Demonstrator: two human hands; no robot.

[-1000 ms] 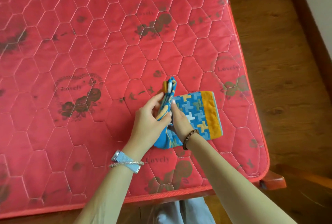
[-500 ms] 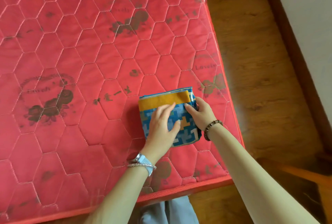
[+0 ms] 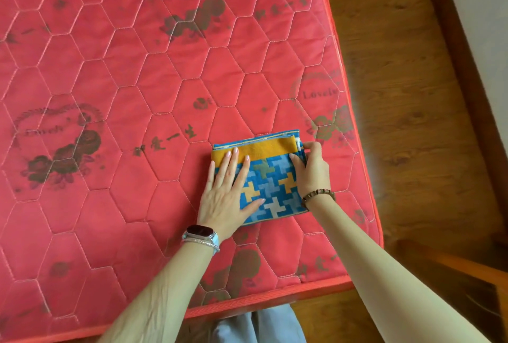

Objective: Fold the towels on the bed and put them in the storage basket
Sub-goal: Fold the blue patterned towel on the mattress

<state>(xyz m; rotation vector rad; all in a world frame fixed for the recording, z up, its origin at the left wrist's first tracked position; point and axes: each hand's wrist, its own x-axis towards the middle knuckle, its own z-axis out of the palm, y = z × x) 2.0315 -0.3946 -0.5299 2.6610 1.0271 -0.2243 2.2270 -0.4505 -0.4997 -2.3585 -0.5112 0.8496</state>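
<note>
red quilted mattress (image 3: 137, 95) | folded towel (image 3: 270, 191) flat under both hands | left hand (image 3: 228, 194) spread, pressing | right hand (image 3: 312, 169) pinching far corner, probably | soft, light, floppy: grip stacked edges | basket unseen

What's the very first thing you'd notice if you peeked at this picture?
The huge red quilted mattress fills most of the view, stitched in hexagons with dark rose prints. Near its front right corner lies a bright blue folded towel with an orange band. The left hand presses flat on it, while the right hand pinches its right edge.
</note>
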